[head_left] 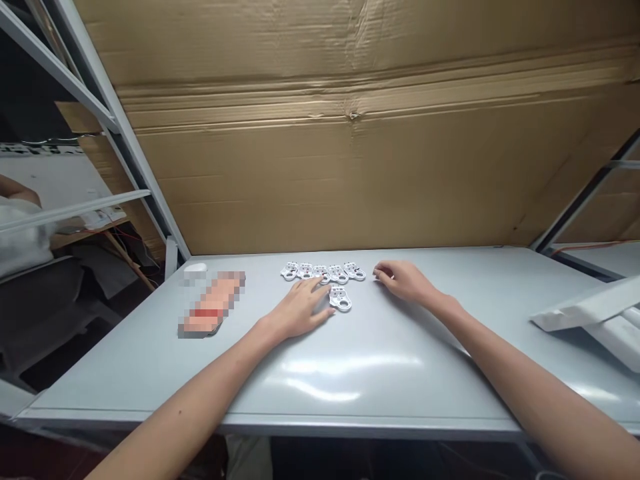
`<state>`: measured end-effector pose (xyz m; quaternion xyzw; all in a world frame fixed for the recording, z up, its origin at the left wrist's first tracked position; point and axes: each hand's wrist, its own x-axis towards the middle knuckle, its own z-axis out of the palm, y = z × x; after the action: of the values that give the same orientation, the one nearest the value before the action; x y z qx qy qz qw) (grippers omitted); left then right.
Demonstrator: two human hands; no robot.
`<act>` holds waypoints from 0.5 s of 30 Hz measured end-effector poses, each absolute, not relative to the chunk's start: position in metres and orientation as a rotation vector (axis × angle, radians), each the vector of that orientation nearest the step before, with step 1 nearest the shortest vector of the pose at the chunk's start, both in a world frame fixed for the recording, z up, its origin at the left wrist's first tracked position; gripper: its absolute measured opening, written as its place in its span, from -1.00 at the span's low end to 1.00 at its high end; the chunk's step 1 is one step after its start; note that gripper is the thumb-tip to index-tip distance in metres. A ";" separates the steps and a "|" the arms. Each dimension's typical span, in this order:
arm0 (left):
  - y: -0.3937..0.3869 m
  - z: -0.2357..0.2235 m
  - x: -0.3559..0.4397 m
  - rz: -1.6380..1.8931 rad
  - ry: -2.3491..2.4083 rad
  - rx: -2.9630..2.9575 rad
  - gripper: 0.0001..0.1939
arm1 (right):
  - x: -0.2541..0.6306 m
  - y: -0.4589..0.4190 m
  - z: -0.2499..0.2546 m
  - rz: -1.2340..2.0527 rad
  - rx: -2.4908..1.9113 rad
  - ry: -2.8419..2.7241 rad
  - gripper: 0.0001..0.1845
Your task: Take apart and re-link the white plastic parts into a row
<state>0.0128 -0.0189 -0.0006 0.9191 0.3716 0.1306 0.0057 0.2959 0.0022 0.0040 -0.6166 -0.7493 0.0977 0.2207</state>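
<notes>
Several small white flat parts, each with a ring-shaped end, form a row (321, 272) toward the back of the table. A single white part (341, 300) of the same kind lies in front of the row. My left hand (300, 308) rests palm down with its fingers apart, the fingertips at the row and beside the single part. To the right of the row, my right hand (403, 280) is closed in a pinch close to the table top. Whatever sits between its fingertips is too small to make out.
The grey table (375, 393) meets a tall cardboard wall (350, 180). A blurred orange phone-like item (213, 303) and a small white object (195, 269) lie at left. White folded pieces (590, 310) lie at right. Beyond the metal frame (125, 140) a person's arm (19, 191) shows.
</notes>
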 end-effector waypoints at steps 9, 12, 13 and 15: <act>-0.017 -0.003 0.012 0.420 1.155 2.876 -0.52 | 0.269 -0.003 0.007 0.808 -1.313 -1.637 -0.70; -0.017 -0.002 0.012 0.433 1.148 2.869 -0.54 | 0.260 -0.004 0.007 0.989 -1.237 -1.488 -0.71; -0.018 -0.002 0.012 0.435 1.143 2.867 -0.54 | 0.257 -0.005 0.007 1.041 -1.222 -1.441 -0.73; -0.018 -0.001 0.012 0.433 1.142 2.869 -0.54 | 0.254 -0.006 0.005 1.136 -1.194 -1.348 -0.77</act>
<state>0.0124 -0.0178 -0.0015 0.9201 0.3661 0.1388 0.0116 0.2543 -0.0064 0.0052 -0.4905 -0.5536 0.4668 0.4848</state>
